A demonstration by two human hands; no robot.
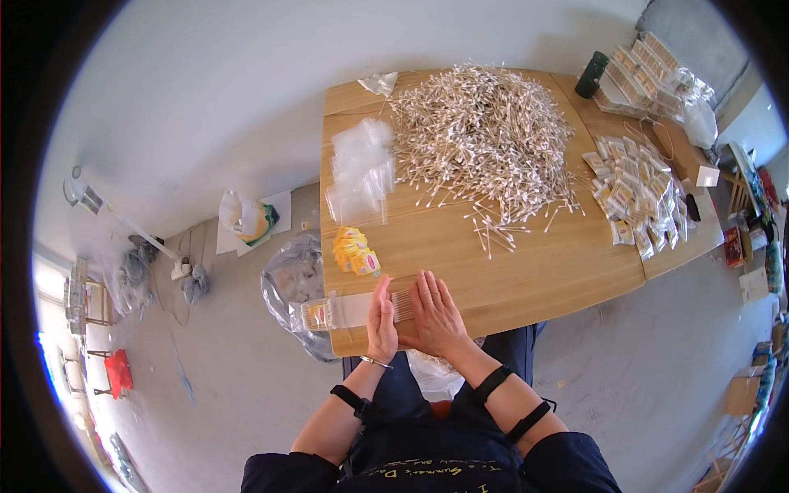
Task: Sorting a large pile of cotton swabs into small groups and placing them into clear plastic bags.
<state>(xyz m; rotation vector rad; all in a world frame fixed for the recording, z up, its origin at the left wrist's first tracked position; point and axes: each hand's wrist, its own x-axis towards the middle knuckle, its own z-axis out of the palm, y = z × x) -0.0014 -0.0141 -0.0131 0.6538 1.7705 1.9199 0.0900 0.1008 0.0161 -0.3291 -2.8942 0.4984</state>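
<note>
My left hand (381,322) stands on its edge near the table's front left, its fingers straight and together. Beside it my right hand (434,316) lies palm down with its fingers stretched out. Between the two hands is a small row of cotton swabs (402,305), partly covered by them. Left of my left hand lies a clear plastic bag (353,311). At the table's left edge is a clear packet of swabs with a yellow card (317,315). A fanned stack of yellow cards (353,251) rests just beyond.
A large heap of loose cotton swabs (485,135) covers the table's far middle. Clear bags (362,168) lie left of it. Filled packets (637,189) pile up at right, near a dark cylinder (592,74) and a cardboard box (686,156). A plastic sack (296,283) stands on the floor.
</note>
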